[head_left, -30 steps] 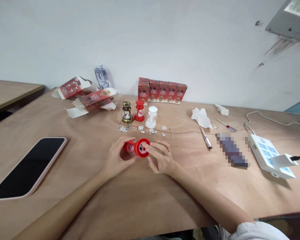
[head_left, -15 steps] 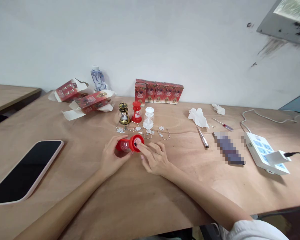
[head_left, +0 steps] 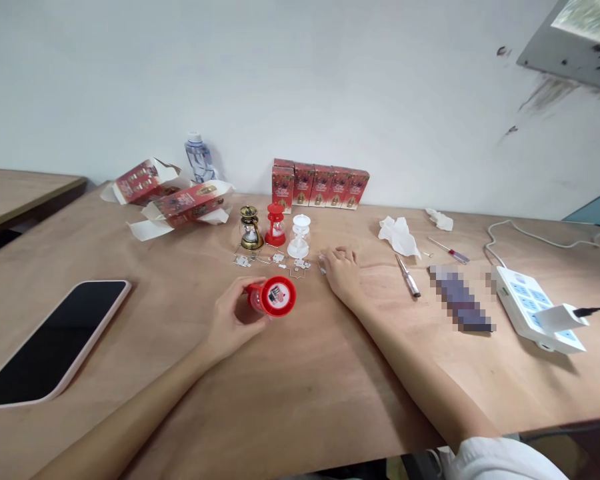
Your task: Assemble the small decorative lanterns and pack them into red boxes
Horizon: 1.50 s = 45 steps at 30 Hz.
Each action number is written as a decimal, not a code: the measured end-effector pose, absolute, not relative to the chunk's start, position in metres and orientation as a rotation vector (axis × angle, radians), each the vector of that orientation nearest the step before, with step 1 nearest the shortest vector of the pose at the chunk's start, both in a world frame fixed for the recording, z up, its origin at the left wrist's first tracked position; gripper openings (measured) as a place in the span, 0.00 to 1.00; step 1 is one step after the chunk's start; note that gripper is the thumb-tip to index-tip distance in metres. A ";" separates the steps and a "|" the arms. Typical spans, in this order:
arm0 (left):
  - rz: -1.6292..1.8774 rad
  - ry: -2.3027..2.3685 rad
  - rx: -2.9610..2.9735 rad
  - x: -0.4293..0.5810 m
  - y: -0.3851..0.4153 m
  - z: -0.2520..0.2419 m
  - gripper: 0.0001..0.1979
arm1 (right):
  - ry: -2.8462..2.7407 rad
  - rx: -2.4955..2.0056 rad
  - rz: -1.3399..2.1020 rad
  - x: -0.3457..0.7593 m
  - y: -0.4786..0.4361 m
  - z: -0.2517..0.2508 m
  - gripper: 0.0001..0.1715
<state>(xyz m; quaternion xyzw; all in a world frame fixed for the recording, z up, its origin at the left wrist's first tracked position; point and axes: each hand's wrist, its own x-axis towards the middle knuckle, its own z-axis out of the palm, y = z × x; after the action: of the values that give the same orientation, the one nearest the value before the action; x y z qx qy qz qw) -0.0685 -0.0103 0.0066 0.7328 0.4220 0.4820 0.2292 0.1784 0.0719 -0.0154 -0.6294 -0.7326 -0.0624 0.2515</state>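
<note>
My left hand (head_left: 233,310) is wrapped round a small red lantern (head_left: 279,296), tipped so that its round base faces me. Within the base's red rim is a pale recess with dark and red details. Further right, my right hand (head_left: 344,272) rests on the wood, fingers bent and close together over small white and wire parts (head_left: 322,264); its fingertips are partly hidden. More flat white pieces and thin bent wires (head_left: 297,267) lie between the hands. Behind them stand a bronze lantern (head_left: 251,230), another red lantern (head_left: 275,227) and a white lantern (head_left: 299,239).
Red printed boxes (head_left: 320,185) line the wall, with opened boxes (head_left: 187,203) and a bottle (head_left: 199,159) to their left. A phone (head_left: 55,340) lies at left. Crumpled paper (head_left: 399,236), screwdrivers (head_left: 408,277), a blurred dark object (head_left: 460,300) and a power strip (head_left: 535,307) occupy the right.
My right hand has left the lantern's base and moved right and away from me to the small parts. The left hand has turned the base more squarely toward me.
</note>
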 end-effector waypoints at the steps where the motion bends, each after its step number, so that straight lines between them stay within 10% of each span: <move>1: 1.320 1.157 2.013 -0.068 -0.011 0.007 0.21 | -1.980 -1.711 -0.118 0.179 0.073 -0.015 0.14; 23: 1.385 1.204 2.053 -0.072 -0.009 0.005 0.20 | -1.448 -0.766 0.709 0.115 -0.018 0.027 0.04; 45: 1.433 1.201 2.097 -0.072 -0.011 0.005 0.21 | -1.987 -0.601 0.034 0.121 -0.009 0.044 0.10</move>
<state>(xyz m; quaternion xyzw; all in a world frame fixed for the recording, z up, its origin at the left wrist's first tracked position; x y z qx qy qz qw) -0.0719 -0.0108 0.0053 0.7362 0.4215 0.5030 0.1652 0.1211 -0.0090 0.0444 -0.2492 -0.8245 0.0141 0.5078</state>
